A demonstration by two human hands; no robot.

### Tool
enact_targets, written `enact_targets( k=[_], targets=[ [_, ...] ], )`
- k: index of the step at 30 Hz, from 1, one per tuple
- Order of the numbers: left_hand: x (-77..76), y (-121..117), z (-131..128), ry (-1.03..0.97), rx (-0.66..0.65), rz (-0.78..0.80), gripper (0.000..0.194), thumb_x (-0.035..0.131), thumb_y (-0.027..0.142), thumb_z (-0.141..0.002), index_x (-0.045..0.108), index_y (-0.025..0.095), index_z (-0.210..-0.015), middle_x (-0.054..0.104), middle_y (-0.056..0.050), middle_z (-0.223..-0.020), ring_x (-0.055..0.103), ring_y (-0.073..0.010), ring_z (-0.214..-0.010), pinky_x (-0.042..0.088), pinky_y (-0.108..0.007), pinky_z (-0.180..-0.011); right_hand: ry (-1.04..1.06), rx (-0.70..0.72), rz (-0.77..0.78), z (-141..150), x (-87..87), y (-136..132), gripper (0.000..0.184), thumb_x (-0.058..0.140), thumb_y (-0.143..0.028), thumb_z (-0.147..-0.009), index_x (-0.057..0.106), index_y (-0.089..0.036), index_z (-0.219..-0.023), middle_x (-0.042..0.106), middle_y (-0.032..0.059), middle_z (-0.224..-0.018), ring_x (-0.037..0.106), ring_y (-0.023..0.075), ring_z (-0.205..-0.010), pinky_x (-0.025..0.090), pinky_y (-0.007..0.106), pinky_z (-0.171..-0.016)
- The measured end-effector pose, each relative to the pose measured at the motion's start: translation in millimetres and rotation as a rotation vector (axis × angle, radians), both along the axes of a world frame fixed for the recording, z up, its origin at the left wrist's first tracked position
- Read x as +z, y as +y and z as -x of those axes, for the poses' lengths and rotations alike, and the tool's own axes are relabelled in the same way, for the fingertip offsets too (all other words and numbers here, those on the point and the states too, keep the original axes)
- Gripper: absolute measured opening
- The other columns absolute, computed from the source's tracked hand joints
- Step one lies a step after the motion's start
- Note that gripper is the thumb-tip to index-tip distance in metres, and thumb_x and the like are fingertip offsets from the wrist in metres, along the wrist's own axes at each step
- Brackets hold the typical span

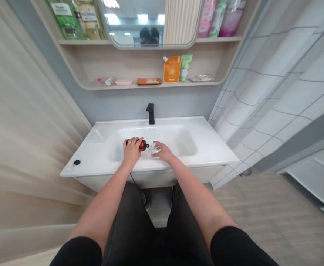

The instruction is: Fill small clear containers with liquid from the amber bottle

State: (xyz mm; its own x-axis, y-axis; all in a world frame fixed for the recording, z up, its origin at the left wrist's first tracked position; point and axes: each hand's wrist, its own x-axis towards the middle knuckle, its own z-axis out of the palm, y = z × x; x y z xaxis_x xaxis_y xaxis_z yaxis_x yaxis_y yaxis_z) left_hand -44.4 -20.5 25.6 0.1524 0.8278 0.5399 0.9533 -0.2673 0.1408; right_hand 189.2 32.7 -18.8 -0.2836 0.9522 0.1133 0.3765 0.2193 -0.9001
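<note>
My left hand [132,148] is wrapped round a small amber bottle [143,145], which lies tipped on its side with its neck pointing right, over the front of the white sink [212,147]. My right hand [162,150] is closed round a small clear container [155,149] held right at the bottle's mouth. Both hands hover just above the basin's front rim. What is inside the clear container is too small to tell.
A black faucet [150,113] stands at the back of the basin. A small dark cap [77,162] lies on the sink's left ledge. The shelf above holds an orange pouch [172,68], a green tube [186,67] and flat packets. Tiled wall on the right.
</note>
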Motion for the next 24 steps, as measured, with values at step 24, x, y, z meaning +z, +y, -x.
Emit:
enact_targets(
  k=[24],
  targets=[
    [2.4, -1.4, -0.2, -0.004, -0.004, 0.016, 0.06, 0.055, 0.014, -0.097, 0.064, 0.027, -0.155, 0.069, -0.016, -0.151, 0.057, -0.036, -0.145, 0.029, -0.06, -0.13, -0.011, -0.001, -0.012, 0.5, -1.6, 0.7, 0.094, 0.101, -0.024, -0.061, 0.069, -0.029, -0.149, 0.075, 0.0036, -0.123, 0.071, 0.0248, -0.112, 0.052, 0.042, -0.112]
  ],
)
